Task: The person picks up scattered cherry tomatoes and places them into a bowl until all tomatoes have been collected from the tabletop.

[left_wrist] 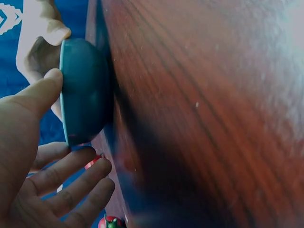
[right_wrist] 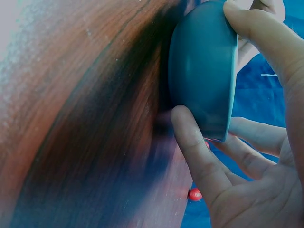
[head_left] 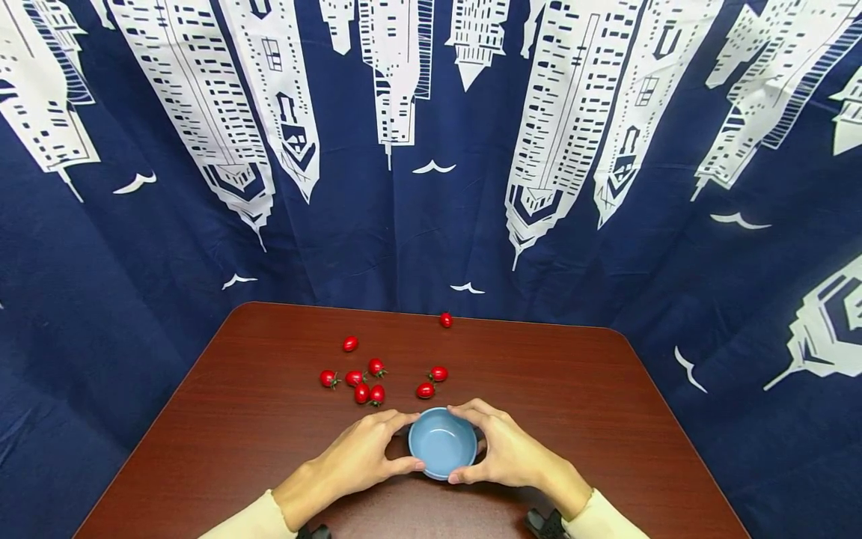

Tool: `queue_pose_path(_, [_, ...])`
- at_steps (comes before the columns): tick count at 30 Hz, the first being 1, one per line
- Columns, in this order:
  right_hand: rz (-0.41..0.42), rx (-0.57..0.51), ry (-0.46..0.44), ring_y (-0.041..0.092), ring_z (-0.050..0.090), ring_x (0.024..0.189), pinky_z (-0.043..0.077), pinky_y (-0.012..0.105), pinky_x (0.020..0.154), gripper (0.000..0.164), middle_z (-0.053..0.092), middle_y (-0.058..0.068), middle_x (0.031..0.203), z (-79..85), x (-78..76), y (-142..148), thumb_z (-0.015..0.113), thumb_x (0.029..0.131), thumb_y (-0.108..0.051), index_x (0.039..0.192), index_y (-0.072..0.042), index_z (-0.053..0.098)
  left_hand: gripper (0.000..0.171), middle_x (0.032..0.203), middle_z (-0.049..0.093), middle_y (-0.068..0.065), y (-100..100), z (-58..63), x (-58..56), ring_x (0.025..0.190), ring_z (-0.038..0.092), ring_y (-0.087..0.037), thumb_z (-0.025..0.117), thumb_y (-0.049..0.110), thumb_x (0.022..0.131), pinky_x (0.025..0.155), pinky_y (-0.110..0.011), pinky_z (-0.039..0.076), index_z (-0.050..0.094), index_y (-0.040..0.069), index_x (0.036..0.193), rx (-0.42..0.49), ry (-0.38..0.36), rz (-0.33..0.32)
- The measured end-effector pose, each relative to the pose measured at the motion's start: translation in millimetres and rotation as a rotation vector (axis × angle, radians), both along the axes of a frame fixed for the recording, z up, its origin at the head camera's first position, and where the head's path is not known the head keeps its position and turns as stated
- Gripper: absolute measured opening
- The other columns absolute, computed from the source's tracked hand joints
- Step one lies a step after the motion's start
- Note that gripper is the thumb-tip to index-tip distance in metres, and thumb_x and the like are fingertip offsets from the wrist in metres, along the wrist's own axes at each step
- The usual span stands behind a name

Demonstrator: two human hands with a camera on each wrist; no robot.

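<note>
A small blue bowl [head_left: 442, 443] stands upright near the front of the table, its inside bare. My left hand [head_left: 367, 453] holds it from the left, thumb at the near rim and index finger at the far rim. From the other side my right hand [head_left: 508, 449] grips it the same way. In the left wrist view the other left fingers [left_wrist: 80, 190] spread below the bowl's side. The right wrist view shows one right fingertip [right_wrist: 180, 114] against the bowl's lower wall, close over the table.
Beyond the bowl lie several cherry tomatoes [head_left: 377, 394], grouped to the left, and two more [head_left: 426, 390] just behind it. A single tomato [head_left: 446, 320] sits by the far edge of the brown table [head_left: 572, 389]. A blue patterned cloth [head_left: 404, 247] hangs behind.
</note>
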State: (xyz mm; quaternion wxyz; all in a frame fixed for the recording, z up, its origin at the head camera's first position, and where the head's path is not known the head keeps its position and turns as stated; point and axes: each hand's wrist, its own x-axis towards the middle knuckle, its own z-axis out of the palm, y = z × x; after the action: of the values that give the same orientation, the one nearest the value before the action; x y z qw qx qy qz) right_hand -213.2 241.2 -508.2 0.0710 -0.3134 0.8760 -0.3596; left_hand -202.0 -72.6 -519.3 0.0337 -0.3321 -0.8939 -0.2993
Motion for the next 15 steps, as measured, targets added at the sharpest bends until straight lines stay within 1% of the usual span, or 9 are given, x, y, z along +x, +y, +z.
queue_pose_path(4, [-0.002,0.002,0.0,0.022,0.075,0.127,0.069,0.019,0.086,0.103,0.067,0.008,0.153,-1.1,0.1,-1,0.107,0.085,-0.047,0.164,-0.001,0.061,0.073,0.136,0.082,0.0,-6,1.6,-1.7,0.123,0.083,-0.018,0.087,0.06,0.102,0.105,-0.043,0.07,0.074,0.011,0.154,0.011,0.022,0.024])
queue_pose_path(8, [-0.005,-0.002,0.008,0.022,0.076,0.126,0.069,0.019,0.086,0.102,0.067,0.009,0.153,-2.7,0.2,-2,0.107,0.085,-0.048,0.164,-0.001,0.062,0.067,0.131,0.082,-0.002,-16,6.2,-6.1,0.116,0.082,-0.019,0.088,0.056,0.104,0.098,-0.042,0.071,0.076,0.011,0.152,0.029,0.052,0.077])
queue_pose_path(10, [-0.006,-0.006,0.016,0.022,0.076,0.126,0.069,0.019,0.086,0.102,0.068,0.009,0.152,-2.7,0.5,-2,0.107,0.085,-0.048,0.163,0.0,0.063,0.063,0.132,0.082,-0.001,-22,9.3,-9.7,0.115,0.081,-0.019,0.089,0.053,0.103,0.098,-0.042,0.071,0.077,0.014,0.151,0.03,0.072,0.121])
queue_pose_path(13, [-0.011,-0.009,0.029,0.022,0.076,0.125,0.069,0.019,0.085,0.101,0.069,0.01,0.152,-2.9,0.9,-2,0.107,0.084,-0.047,0.162,0.0,0.063,0.06,0.139,0.082,-0.001,-35,12.9,-15.8,0.124,0.081,-0.022,0.092,0.05,0.101,0.104,-0.047,0.07,0.079,0.017,0.149,0.016,0.112,0.204])
queue_pose_path(15, [-0.015,-0.008,0.034,0.022,0.077,0.125,0.069,0.018,0.084,0.101,0.069,0.009,0.151,-3.1,1.1,-2,0.107,0.084,-0.047,0.162,-0.001,0.063,0.059,0.141,0.082,0.0,-44,13.7,-20.9,0.127,0.08,-0.024,0.094,0.049,0.099,0.106,-0.05,0.069,0.08,0.018,0.148,0.009,0.14,0.253])
